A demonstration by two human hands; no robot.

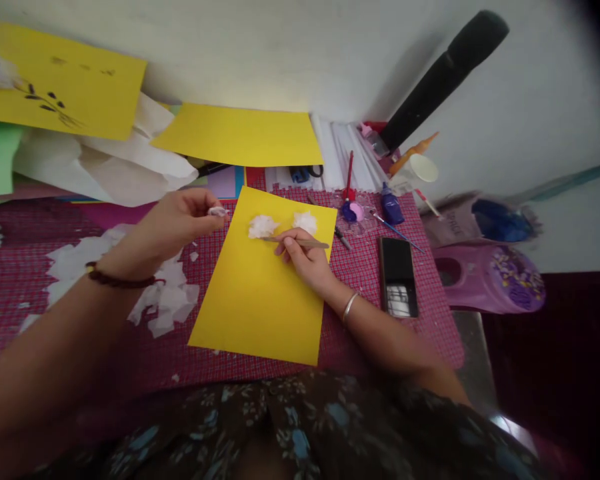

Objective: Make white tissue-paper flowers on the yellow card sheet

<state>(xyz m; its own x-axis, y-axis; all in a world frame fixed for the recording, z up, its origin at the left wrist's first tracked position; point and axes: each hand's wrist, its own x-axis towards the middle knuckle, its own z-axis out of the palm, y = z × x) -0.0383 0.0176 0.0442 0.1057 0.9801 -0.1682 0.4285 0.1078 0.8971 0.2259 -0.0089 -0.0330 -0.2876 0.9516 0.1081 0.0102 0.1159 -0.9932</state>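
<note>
My left hand (pixel 189 215) is closed, pinching a small crumpled piece of white paper (pixel 218 211) just off the left edge of a yellow sheet (pixel 260 300). Over that sheet, my right hand (pixel 303 257) grips slim tweezers (pixel 314 244), whose tip points left. The tip lies at the lower edge of a white paper tuft (pixel 263 227); whether it touches cannot be made out. A second white tuft (pixel 305 221) sits to the right, partly behind my right fingers. Loose torn white paper pieces (pixel 173 297) lie on the tablecloth below my left hand.
To the right are a black phone (pixel 399 277), a blue paint bottle (pixel 391 204), a thin paintbrush (pixel 399 232) and a paint palette (pixel 355 212). Another yellow sheet (pixel 250 133) and a decorated yellow card (pixel 75 80) lie at the back. A black upright post (pixel 440 83) stands behind.
</note>
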